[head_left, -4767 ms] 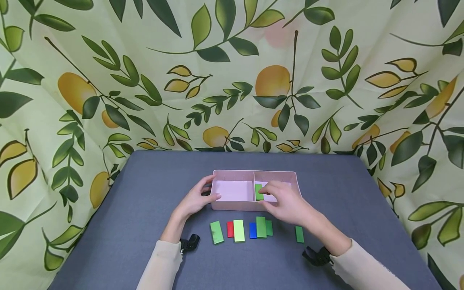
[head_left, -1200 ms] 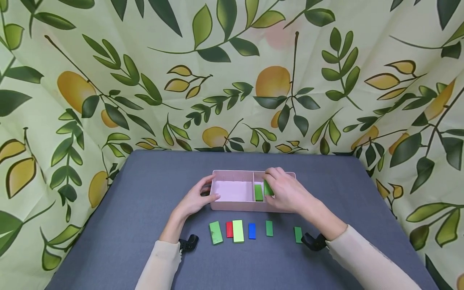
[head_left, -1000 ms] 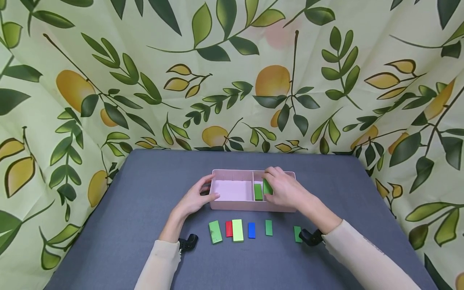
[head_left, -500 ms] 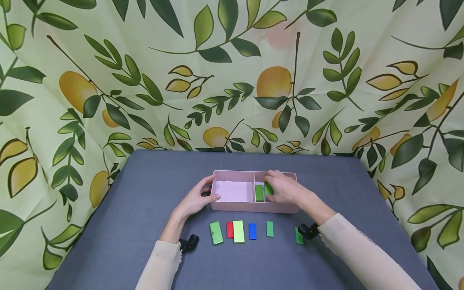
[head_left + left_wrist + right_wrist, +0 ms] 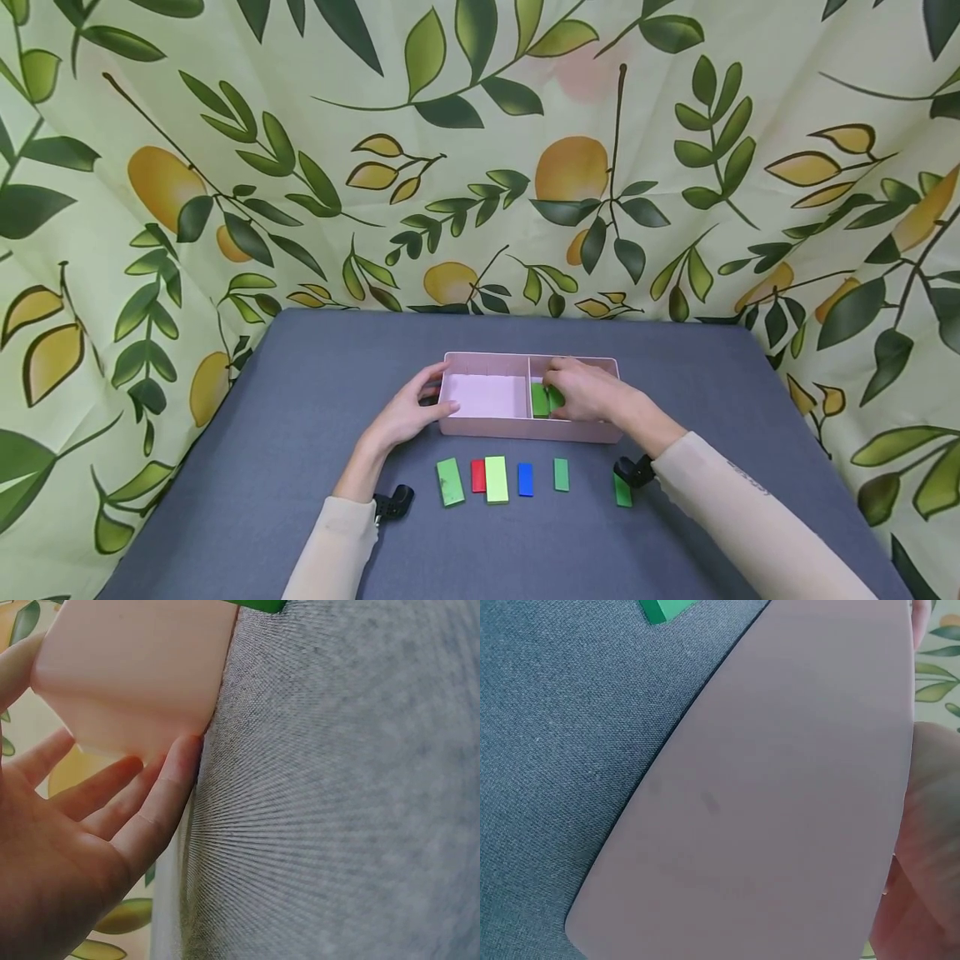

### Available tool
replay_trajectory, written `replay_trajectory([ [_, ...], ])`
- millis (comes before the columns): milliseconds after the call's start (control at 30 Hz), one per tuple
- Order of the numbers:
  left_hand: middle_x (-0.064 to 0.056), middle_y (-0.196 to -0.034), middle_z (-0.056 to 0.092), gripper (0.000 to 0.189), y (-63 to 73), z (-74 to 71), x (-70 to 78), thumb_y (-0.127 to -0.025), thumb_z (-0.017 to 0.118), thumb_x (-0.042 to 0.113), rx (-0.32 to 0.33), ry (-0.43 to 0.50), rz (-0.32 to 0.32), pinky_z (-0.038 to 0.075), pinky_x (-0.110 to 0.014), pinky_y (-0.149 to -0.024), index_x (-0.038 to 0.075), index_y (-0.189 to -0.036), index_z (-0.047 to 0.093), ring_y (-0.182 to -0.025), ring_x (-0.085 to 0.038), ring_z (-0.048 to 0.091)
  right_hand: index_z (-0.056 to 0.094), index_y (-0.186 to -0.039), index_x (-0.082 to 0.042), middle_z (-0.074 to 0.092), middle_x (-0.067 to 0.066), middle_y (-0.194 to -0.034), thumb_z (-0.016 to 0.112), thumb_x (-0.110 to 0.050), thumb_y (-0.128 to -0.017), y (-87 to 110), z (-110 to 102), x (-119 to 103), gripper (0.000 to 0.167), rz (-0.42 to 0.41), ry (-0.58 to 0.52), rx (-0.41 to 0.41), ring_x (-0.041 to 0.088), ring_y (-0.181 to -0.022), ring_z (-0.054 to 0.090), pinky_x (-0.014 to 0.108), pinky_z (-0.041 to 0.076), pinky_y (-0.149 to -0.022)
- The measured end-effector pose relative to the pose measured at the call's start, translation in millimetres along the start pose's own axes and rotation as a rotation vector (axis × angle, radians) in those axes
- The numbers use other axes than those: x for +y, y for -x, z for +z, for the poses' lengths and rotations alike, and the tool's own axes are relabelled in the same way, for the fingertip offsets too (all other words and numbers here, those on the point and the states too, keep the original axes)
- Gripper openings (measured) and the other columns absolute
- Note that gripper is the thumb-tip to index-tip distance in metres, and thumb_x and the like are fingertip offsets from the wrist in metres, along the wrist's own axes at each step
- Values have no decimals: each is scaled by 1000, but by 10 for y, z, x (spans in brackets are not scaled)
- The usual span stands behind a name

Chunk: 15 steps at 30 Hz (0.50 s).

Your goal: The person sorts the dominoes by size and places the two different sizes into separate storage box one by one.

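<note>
A pink two-compartment box [image 5: 487, 359] stands mid-table. My left hand [image 5: 408, 412] rests against its left end, the fingers [image 5: 150, 802] lying fairly straight on the box wall [image 5: 135, 667]. My right hand [image 5: 581, 392] reaches down into the right compartment and pinches a green block [image 5: 556, 400]. That block sits right beside another green block [image 5: 538, 399] lying against the divider. The left compartment holds nothing. In the right wrist view the box's outer wall [image 5: 780, 787] fills the frame, with part of my right hand [image 5: 926, 847] at the edge.
A row of blocks lies on the grey table in front of the box: green [image 5: 450, 482], red [image 5: 477, 476], light green [image 5: 496, 479], blue [image 5: 525, 479], green [image 5: 561, 474], and a green one [image 5: 622, 492] beside my right wrist. A leaf-print cloth walls in the back and sides.
My right hand took a green block from the row, carried it into the right compartment and has lowered it beside the first green block. The left hand has stayed on the box.
</note>
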<state>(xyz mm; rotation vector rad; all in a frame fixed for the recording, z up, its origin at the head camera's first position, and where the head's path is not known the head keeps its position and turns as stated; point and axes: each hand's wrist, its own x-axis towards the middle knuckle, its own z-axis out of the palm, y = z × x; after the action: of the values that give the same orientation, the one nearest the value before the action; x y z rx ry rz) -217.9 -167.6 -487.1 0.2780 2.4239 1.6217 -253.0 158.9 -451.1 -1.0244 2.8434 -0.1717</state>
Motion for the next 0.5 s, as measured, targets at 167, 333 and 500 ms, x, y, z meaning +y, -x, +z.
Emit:
replay_trajectory([
  [167, -13, -156, 41, 74, -2, 2, -2, -90, 79, 25, -4, 1, 6, 37, -61, -109, 21, -154, 43, -136, -37, 47, 73, -111, -10, 61, 4, -113, 90, -28, -78, -20, 7, -8, 41, 5, -12, -29, 20, -100, 57, 38, 54, -84],
  [333, -12, -157, 41, 74, -2, 3, 0, -90, 79, 26, -8, 0, 2, 36, -60, -109, 21, -155, 43, -137, -38, 47, 73, -116, -12, 63, 4, -113, 88, -30, -80, -19, 2, -35, 43, 23, -33, -30, 19, -101, 58, 39, 55, -89],
  [500, -13, -157, 41, 74, -2, -2, 2, -90, 79, 26, -3, 0, 1, 36, -60, -110, 22, -154, 43, -137, -38, 46, 73, -116, -10, 65, 3, -110, 84, -26, -85, 4, -47, -64, 37, -2, -37, 28, 17, -96, 59, 38, 55, -83],
])
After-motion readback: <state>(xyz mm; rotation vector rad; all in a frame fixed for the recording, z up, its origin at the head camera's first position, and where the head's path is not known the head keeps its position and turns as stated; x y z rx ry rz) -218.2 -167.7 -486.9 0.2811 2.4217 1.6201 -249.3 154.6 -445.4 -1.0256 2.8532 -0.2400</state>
